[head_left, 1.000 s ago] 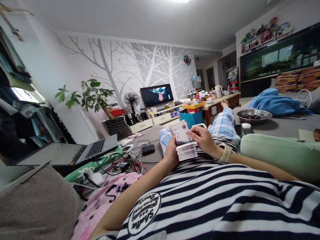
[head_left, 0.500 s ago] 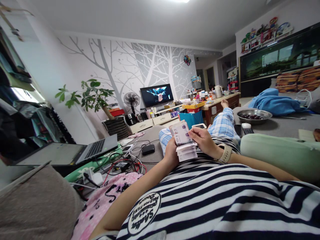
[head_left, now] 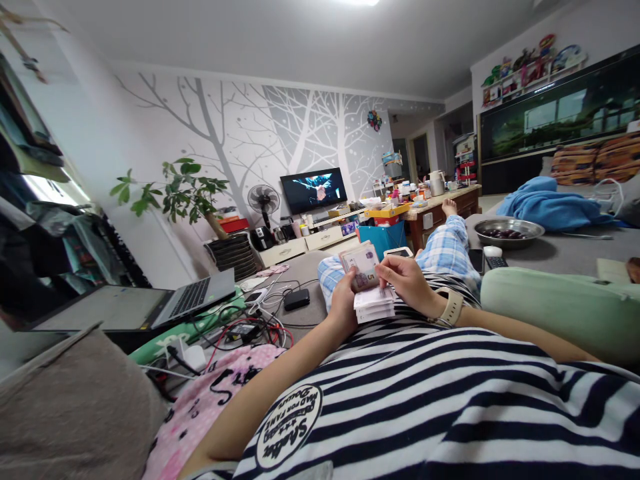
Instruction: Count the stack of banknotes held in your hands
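Observation:
I lie back in a striped shirt with a stack of banknotes (head_left: pixel 369 293) held over my belly. My left hand (head_left: pixel 343 308) is closed round the stack's left side, thumb on top. My right hand (head_left: pixel 411 283), with a beige watch on its wrist, pinches the upper notes at their right edge, and the top notes (head_left: pixel 361 265) stand folded upward. A phone (head_left: pixel 399 252) rests just behind the hands on my checked trousers.
An open laptop (head_left: pixel 150 305) sits at left above tangled cables (head_left: pixel 240 327) and a black box (head_left: pixel 297 299). At right are a green cushion (head_left: pixel 555 303), a metal bowl (head_left: pixel 508 231), remotes (head_left: pixel 493 257) and a blue blanket (head_left: pixel 545 203). A television (head_left: pixel 313 189) and cluttered table (head_left: pixel 435 200) stand beyond.
The upper notes have bent further up and closer to my left thumb, and the lower part of the stack sits flatter. Both hands stay in the same place.

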Demonstrator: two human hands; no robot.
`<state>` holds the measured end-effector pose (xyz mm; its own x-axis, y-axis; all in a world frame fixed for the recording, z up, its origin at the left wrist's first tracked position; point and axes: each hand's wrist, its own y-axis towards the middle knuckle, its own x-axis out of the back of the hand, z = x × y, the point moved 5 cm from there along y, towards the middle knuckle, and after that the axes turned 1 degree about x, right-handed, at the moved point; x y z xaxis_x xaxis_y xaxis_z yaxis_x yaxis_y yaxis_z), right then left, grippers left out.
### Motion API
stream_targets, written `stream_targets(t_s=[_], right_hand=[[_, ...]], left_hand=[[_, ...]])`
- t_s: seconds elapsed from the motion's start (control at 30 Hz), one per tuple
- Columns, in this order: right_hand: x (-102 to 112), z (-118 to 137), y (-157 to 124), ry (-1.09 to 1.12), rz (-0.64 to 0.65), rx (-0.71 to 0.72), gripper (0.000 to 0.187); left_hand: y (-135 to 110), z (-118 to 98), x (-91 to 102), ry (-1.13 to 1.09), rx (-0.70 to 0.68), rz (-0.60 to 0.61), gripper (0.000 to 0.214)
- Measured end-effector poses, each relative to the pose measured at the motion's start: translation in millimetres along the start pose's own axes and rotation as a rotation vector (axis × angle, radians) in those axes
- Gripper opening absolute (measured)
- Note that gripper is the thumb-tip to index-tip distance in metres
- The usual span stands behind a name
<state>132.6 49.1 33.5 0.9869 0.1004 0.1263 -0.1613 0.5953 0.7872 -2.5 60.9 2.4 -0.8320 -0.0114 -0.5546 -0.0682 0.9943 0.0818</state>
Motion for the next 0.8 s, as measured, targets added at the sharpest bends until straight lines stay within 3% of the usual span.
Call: stream_targets(t_s=[0.13, 0.27, 0.57, 0.8], right_hand=[[6.8, -13.7, 3.0, -0.045, -0.130, -0.066, 0.038], [9.9, -21.8, 6.0, -0.081, -0.158, -0.111, 0.039], [10.5, -22.6, 6.6, -0.142, -0.158, -0.117, 0.036], [8.7, -16.5, 4.0, -0.075, -0.147, -0.083, 0.035]], left_hand=[[-3.9, 0.7, -1.5, 0.039, 0.017, 0.088, 0.028], [-6.8, 1.1, -3.6, 0.042, 0.026, 0.163, 0.031], [-7.1, -2.6, -2.2, 0.110, -0.047, 0.124, 0.030], [-1.2, 2.5, -3.5, 0.030, 0.043, 0.038, 0.020]])
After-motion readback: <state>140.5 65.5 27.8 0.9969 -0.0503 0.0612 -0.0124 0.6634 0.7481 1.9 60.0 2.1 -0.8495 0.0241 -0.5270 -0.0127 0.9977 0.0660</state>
